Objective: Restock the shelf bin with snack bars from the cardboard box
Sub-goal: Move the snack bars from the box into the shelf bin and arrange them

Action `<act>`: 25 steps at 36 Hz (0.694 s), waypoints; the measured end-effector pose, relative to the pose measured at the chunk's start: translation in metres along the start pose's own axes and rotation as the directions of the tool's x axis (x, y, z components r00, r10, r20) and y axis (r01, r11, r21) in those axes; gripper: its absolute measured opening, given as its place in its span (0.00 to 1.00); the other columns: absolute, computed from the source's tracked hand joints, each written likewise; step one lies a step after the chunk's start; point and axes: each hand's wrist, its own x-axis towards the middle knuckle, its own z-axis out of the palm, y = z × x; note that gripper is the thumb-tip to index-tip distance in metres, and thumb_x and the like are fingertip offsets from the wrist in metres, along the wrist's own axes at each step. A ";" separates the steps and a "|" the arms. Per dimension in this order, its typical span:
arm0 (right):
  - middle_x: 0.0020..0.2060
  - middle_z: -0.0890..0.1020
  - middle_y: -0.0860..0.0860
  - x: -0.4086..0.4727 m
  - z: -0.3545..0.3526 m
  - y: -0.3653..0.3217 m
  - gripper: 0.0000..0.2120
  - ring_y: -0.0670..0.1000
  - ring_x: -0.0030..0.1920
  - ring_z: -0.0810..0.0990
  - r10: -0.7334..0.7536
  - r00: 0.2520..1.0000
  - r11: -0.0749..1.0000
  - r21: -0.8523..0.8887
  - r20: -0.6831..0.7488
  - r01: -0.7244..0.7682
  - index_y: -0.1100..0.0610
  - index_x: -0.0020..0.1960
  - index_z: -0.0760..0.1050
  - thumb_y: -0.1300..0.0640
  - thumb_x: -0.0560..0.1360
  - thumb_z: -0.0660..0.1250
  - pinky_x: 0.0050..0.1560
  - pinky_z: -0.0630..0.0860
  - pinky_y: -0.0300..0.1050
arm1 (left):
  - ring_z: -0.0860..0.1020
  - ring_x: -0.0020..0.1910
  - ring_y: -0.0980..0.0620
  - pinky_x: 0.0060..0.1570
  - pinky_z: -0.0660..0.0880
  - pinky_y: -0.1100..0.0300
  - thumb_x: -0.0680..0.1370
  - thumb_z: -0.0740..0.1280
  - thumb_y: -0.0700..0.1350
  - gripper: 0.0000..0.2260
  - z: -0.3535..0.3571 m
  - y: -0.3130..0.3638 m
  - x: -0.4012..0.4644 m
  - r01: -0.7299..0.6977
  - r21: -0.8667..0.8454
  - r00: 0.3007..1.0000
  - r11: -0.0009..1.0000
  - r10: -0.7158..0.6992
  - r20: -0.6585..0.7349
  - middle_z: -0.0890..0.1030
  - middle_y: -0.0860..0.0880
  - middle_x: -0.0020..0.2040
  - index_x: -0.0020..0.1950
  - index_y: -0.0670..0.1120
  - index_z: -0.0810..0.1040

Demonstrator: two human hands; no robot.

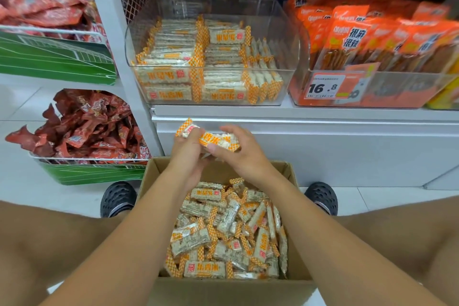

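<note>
In the middle of the frame both hands hold a small bundle of snack bars (215, 140) above the far edge of the cardboard box (223, 290). The left hand (186, 149) has its fingers curled around the left end of the bundle, so that one orange-checked wrapper end comes out above the knuckles. The right hand (242, 150) grips the right end: its fingers (232, 129) curve over the top of the bars and the thumb presses from the near side, so the bars lie between thumb and fingers. How many bars are in the bundle I cannot tell.

The cardboard box stands open on the floor between the person's knees, in the lower middle of the frame, and it is filled with loose bars (228, 231) of the same kind (they lie in all directions).

The shelf bin (213, 7), clear plastic, sits on the white shelf (298, 112) in the upper middle. Inside it, stacked bars (206, 72) fill the front part in neat rows.

To its right stands a bin of orange packets (372, 40) with a price tag (326, 87). On the left of the frame, wire baskets hold red packets (87, 126).
</note>
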 end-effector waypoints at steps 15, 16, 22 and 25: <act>0.62 0.78 0.49 0.006 -0.039 -0.011 0.25 0.50 0.59 0.80 -0.012 0.993 0.992 0.123 0.119 -0.003 0.48 0.62 0.77 0.46 0.67 0.80 0.57 0.79 0.44 | 0.84 0.43 0.43 0.44 0.83 0.48 0.76 0.67 0.30 0.10 0.000 0.036 -0.019 0.144 -0.114 0.967 0.983 -0.115 0.226 0.81 0.40 0.47 0.51 0.45 0.75; 0.62 0.78 0.47 0.006 -0.041 -0.012 0.30 0.47 0.60 0.78 -0.018 0.990 0.999 0.043 0.139 0.012 0.46 0.63 0.76 0.45 0.64 0.82 0.56 0.76 0.38 | 0.84 0.45 0.42 0.45 0.83 0.48 0.77 0.67 0.31 0.10 0.001 0.036 -0.019 0.144 -0.124 0.967 0.982 -0.113 0.227 0.81 0.39 0.48 0.52 0.45 0.74; 0.56 0.82 0.49 0.009 -0.050 -0.013 0.27 0.49 0.56 0.80 -0.069 0.993 0.998 0.010 0.096 0.068 0.47 0.61 0.78 0.51 0.65 0.82 0.55 0.76 0.42 | 0.82 0.56 0.38 0.53 0.81 0.48 0.75 0.68 0.29 0.13 -0.001 0.037 -0.021 0.163 -0.075 0.948 0.984 -0.135 0.290 0.80 0.35 0.60 0.54 0.43 0.73; 0.55 0.84 0.47 0.006 -0.056 -0.014 0.29 0.47 0.57 0.81 -0.056 0.991 0.998 0.019 0.121 0.054 0.48 0.62 0.79 0.53 0.63 0.83 0.60 0.77 0.46 | 0.82 0.56 0.39 0.55 0.81 0.50 0.71 0.71 0.30 0.14 -0.004 0.040 -0.023 0.129 0.022 0.946 0.991 -0.130 0.298 0.79 0.33 0.60 0.51 0.43 0.73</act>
